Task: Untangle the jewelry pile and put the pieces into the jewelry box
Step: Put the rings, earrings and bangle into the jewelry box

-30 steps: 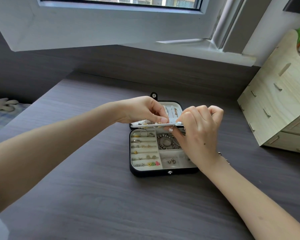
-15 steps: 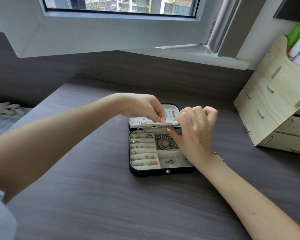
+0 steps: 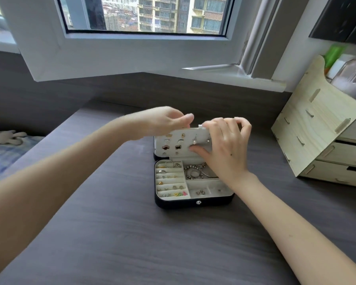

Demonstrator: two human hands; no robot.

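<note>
The right hand pinches the flap of the box. The left hand hovers open. Next, I think, lay the flap down softly.

left hand is motion-blurred, its grip unclear; right hand hides the right end of the earring panel; wooden organiser is cut by the right edge; studs are too small to identify.

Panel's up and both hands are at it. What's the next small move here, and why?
Likely ease the panel back against the lid. The clear stud already hangs on it. The right hand pinches it, thumb on its face and fingers over the top edge, and no loose piece shows in it. The left hand, by the top edge, is blurred.
</note>
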